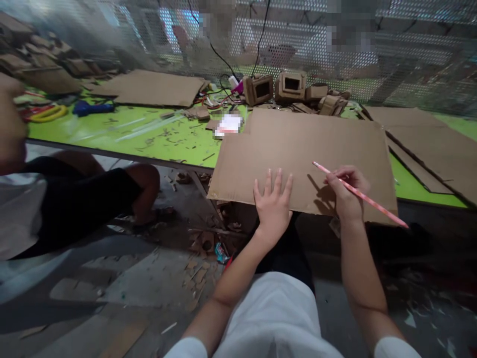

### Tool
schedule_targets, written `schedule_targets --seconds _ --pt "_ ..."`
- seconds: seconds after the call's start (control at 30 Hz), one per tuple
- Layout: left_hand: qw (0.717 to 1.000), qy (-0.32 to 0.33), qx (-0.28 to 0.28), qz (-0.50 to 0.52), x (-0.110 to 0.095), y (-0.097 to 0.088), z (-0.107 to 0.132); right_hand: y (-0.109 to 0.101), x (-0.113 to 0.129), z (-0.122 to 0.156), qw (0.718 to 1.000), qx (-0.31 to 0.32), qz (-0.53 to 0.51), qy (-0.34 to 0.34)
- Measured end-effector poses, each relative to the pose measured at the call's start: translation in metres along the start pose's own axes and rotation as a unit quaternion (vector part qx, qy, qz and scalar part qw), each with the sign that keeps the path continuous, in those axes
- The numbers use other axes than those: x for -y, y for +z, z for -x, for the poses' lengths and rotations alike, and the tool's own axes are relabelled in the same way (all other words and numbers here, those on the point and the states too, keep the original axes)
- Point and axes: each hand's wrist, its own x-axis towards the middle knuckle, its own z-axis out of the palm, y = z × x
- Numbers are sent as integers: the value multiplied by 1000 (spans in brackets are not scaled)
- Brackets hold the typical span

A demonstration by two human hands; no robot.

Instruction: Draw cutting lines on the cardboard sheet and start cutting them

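A large cardboard sheet (298, 144) lies on the green table and juts over its near edge. My left hand (275, 201) rests flat on the sheet's front edge, fingers spread. Above the right part of the sheet, my right hand (348, 191) is closed around a pink pencil (376, 205). The pencil slants, with one end over the cardboard and the other past my wrist to the lower right. Neither end touches the sheet, and a shadow falls below the hand. The fingertips of my right hand are partly hidden.
Small cardboard box shapes (290, 86) and wires stand behind the sheet. More cardboard sheets lie at right (436, 144) and back left (152, 87). A blue glue gun (93, 108) and yellow-handled scissors (48, 114) lie left, near a seated person (85, 199). Scraps litter the table (149, 141) and floor.
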Motion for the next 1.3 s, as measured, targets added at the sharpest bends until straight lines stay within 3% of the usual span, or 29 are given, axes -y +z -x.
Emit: schedule_targets --seconds 0.2,0.43,0.57,0.83,1.13,1.3 --pt "1000 8 -4 -1 2 2 1 -4 -5 0 998 21 -23 49" --pt "1000 9 -21 2 3 7 3 -8 -3 5 989 117 -50 77" --pt "1000 11 -17 5 2 6 2 -9 -6 9 987 130 -16 92" --pt "1000 19 -21 -11 4 8 3 -3 -4 10 993 111 43 22" --pt "999 17 -31 -34 2 9 3 -6 -2 9 985 152 82 -27" --pt "996 61 10 -59 9 -8 0 3 9 10 979 141 139 -43"
